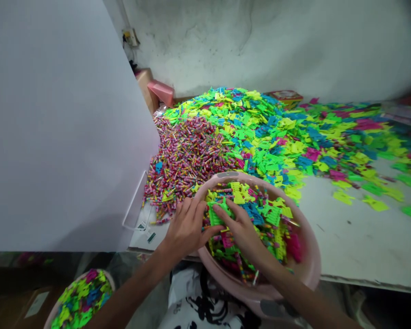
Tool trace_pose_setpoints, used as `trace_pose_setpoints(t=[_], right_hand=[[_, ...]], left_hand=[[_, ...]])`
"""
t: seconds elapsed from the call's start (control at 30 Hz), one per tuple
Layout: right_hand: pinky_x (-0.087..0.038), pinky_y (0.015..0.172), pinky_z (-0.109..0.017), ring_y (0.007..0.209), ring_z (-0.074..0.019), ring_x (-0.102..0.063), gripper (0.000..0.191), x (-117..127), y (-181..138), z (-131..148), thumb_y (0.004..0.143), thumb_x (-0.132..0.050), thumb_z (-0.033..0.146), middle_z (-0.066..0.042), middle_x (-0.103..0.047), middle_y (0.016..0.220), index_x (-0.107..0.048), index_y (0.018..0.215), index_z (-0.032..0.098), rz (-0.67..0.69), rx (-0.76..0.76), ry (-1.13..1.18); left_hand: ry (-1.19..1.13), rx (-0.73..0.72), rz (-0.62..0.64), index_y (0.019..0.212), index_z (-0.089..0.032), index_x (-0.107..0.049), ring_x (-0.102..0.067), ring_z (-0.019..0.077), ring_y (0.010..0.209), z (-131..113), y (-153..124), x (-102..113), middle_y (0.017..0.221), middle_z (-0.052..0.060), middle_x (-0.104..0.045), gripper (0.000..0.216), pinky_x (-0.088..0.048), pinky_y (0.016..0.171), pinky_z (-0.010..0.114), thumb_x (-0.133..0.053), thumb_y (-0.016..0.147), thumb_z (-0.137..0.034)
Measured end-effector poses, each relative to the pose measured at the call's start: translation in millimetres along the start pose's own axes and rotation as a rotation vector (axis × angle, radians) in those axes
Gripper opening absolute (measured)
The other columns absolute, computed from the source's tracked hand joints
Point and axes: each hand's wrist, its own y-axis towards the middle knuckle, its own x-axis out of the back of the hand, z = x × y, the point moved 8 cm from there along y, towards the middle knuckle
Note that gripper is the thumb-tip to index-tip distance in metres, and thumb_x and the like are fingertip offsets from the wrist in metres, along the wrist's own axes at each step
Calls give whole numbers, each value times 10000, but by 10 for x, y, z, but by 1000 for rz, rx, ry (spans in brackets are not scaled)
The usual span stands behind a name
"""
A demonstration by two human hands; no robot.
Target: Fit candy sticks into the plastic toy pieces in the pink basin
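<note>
Both hands work at the near left side of a pink basin (pixel 311 260), over the pieces inside it. A flat bright green plastic piece (pixel 214 214), with a ribbed part, is held between them. My left hand (pixel 187 225) has its fingers curled at the piece's left edge, with the thumb stretched beneath it. My right hand (pixel 241 228) pinches the piece from the right, fingers closed over its top. Around them in the basin lie yellow pieces (pixel 240 193), blue pieces (pixel 252 213) and small striped multicoloured sticks (pixel 239 265).
Behind the basin is a heap of striped sticks (pixel 192 146), beside a large pile of coloured plastic pieces (pixel 250 114) spreading right over the white table (pixel 356 242). A white panel (pixel 68 128) blocks the left. Below stands another filled tub (pixel 111 278). A wall (pixel 277 45) closes the back.
</note>
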Motion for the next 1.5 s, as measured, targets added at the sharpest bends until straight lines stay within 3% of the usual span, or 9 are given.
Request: trace_pose_setpoints(t=[0.2, 0.4, 0.57, 0.7, 0.8, 0.93, 1.13, 1.3, 1.5], right_hand=[[-575, 908, -460, 1081, -327, -674, 509, 55, -5, -98, 802, -685, 670, -104, -746, 1136, -748, 1052, 231, -44, -109, 21], [-514, 997, -541, 1180, -375, -624, 609, 81, 28, -212, 718, -705, 717, -114, -734, 1170, -728, 1040, 201, -70, -190, 63], [-560, 888, -466, 1041, -346, -669, 465, 152, 93, -119, 761, -710, 645, -89, -744, 1011, -708, 926, 210, -59, -99, 44], [-549, 756, -377, 831, -282, -669, 390, 256, 151, -2, 836, -665, 613, -50, -709, 832, -660, 819, 223, 28, 59, -69], [-518, 866, -427, 921, -308, -671, 384, 427, 174, 32, 865, -644, 616, -74, -735, 933, -668, 880, 233, -12, 195, -229], [-433, 1017, -520, 1096, -341, -637, 343, 532, 145, 92, 925, -604, 560, -100, -721, 1084, -667, 1042, 244, -67, 394, -387], [-385, 1070, -546, 1218, -338, -574, 238, 484, 104, 169, 979, -574, 440, -92, -694, 1150, -640, 1119, 258, -80, 501, -427], [-382, 1070, -531, 1163, -312, -604, 191, 430, 122, 162, 993, -553, 403, -66, -708, 1141, -676, 1073, 281, -29, 464, -383], [-422, 1042, -483, 1151, -295, -615, 185, 432, 129, 117, 984, -567, 393, -68, -718, 1149, -697, 1049, 278, -19, 408, -298]], left_hand=[[-43, 20, -21, 1031, -136, -584, -617, 280, 929, -81, 33, -21, 904, 99, -666, 416, -419, 838, 380, -524, 980, -545], [-72, 37, -75, 1002, -154, -596, -649, 251, 878, -111, 38, -49, 914, 90, -695, 378, -440, 846, 382, -508, 997, -522], [-190, 81, -63, 1006, -164, -616, -658, 252, 910, -120, 64, -88, 922, 93, -707, 347, -478, 869, 384, -543, 987, -503], [-339, 188, 73, 1167, -194, -619, -644, 222, 1035, 233, 52, -310, 1058, 79, -714, 271, -499, 946, 352, -515, 1014, -392], [-230, 367, 120, 1224, -176, -614, -627, 230, 1091, 809, -109, -559, 1137, 117, -695, 280, -489, 987, 389, -415, 1030, -209], [-75, 495, 260, 1201, -172, -643, -603, 294, 1159, 1380, -474, -974, 1169, 158, -671, 347, -498, 976, 454, -499, 908, -53], [9, 447, 447, 1327, -171, -585, -510, 316, 1328, 1532, -676, -1321, 1405, 180, -557, 452, -500, 1008, 467, -547, 899, -30], [-7, 343, 495, 1335, -174, -572, -568, 295, 1257, 1576, -540, -1344, 1372, 118, -580, 387, -493, 1030, 533, -626, 969, -286], [-106, 317, 490, 1237, -168, -626, -637, 250, 1130, 1655, -431, -1339, 1284, 104, -631, 312, -548, 958, 481, -630, 971, -332]])
